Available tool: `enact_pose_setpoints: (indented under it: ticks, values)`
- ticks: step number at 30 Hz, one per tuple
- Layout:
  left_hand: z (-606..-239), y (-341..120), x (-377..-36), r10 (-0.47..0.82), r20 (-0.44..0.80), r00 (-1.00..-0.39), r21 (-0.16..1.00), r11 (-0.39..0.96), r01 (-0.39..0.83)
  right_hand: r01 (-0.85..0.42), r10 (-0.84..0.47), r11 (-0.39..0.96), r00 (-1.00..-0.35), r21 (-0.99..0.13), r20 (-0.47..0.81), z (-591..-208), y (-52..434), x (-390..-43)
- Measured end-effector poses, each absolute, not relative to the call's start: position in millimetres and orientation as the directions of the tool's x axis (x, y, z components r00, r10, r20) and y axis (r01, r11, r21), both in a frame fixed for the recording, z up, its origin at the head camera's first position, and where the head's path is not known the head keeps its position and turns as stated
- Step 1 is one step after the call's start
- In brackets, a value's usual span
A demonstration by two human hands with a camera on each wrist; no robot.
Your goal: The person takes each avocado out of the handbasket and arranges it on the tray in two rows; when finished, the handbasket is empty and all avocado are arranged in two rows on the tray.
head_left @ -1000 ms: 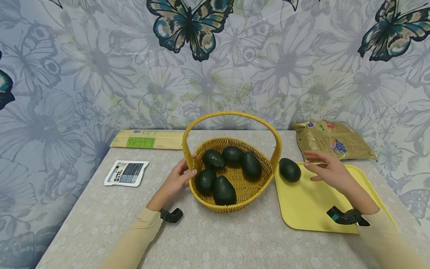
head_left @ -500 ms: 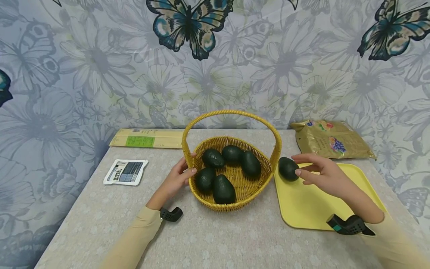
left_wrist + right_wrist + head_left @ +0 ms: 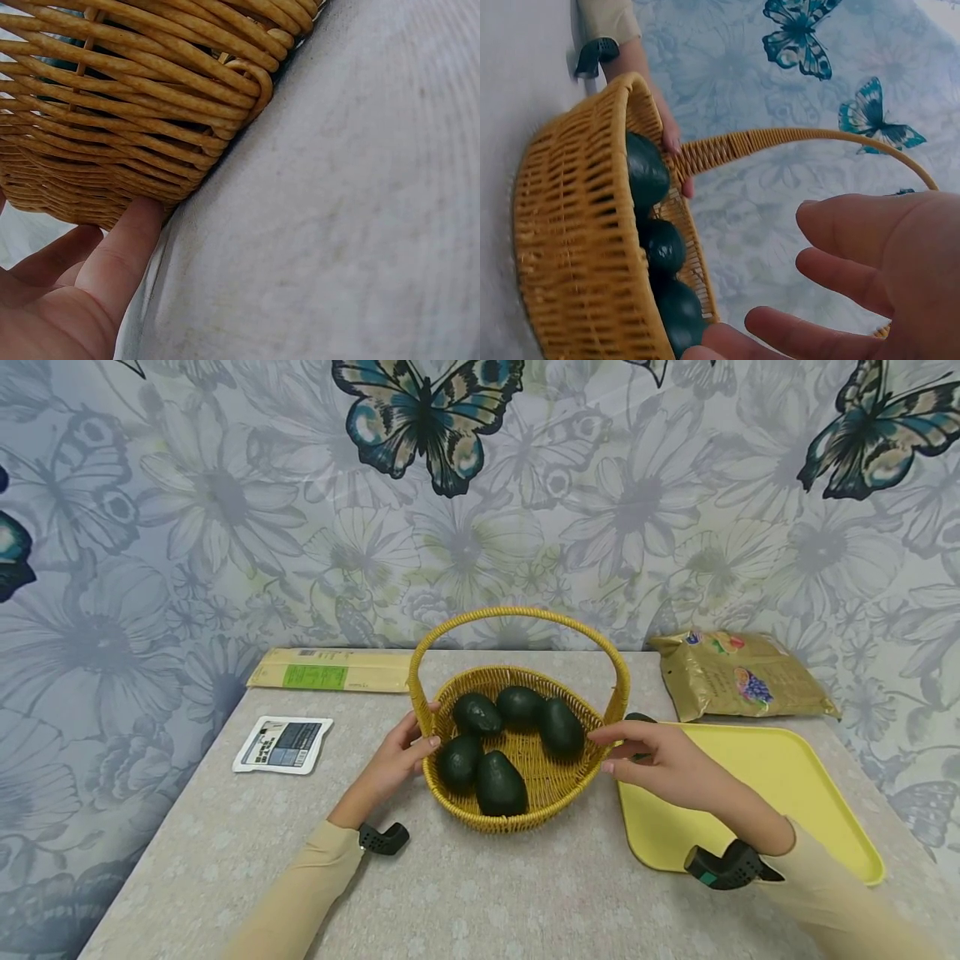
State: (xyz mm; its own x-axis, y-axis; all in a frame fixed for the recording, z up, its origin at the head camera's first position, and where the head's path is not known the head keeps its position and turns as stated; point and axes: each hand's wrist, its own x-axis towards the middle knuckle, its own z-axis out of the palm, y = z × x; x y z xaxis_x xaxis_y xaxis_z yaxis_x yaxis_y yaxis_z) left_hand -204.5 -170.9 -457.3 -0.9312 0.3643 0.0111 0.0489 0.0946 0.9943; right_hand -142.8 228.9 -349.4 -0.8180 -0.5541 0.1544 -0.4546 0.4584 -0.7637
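Note:
A yellow wicker basket [image 3: 543, 772] with a tall arched handle holds several dark green avocados [image 3: 500, 783]. At its left side my left hand [image 3: 393, 760] holds the basket at the foot of the handle, thumb and forefinger on either side of it. In the left wrist view, fingers [image 3: 124, 251] of this hand touch the outer wicker wall. My right hand [image 3: 667, 767] is at the basket's right rim, fingers spread and nothing in them in the right wrist view. Whether its fingertips touch the rim I cannot tell. Another avocado [image 3: 640, 717] shows behind this hand, mostly hidden.
A yellow tray [image 3: 738, 810] lies on the right, with a gold snack bag [image 3: 746, 677] behind it. At the back left is a long cream packet [image 3: 315, 670]; a small white packet [image 3: 282, 745] lies nearer. A patterned cloth wall [image 3: 480, 552] closes off the table's back.
From over the tray my right hand has moved left, past the avocado there, to the basket's right rim, now covering most of that avocado. The left hand and the basket have stayed put.

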Motion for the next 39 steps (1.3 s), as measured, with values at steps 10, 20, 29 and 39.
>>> enact_pose_setpoints:
  ticks: [10,20,29,39]
  values:
    - [-458.0,-170.9,-204.3,0.365,0.026,-0.931,0.994,0.094,0.064,-0.466,-0.640,0.385,-0.757,-0.797,0.133,-365.9,183.6,-163.6]
    - [-456.7,-169.8,-203.4,0.363,0.026,-0.931,0.994,0.086,0.062,-0.551,-0.748,0.401,-0.658,-0.732,0.085,-381.6,155.4,-172.3]
    - [-456.1,-169.8,-204.5,0.366,0.026,-0.930,0.994,0.092,0.065,-0.535,-0.787,0.431,-0.617,-0.726,-0.013,-387.0,140.5,-174.8]
    - [-458.2,-170.4,-205.4,0.365,0.030,-0.930,0.993,0.092,0.068,-0.535,-0.794,0.480,-0.601,-0.695,-0.086,-389.3,128.7,-178.7]
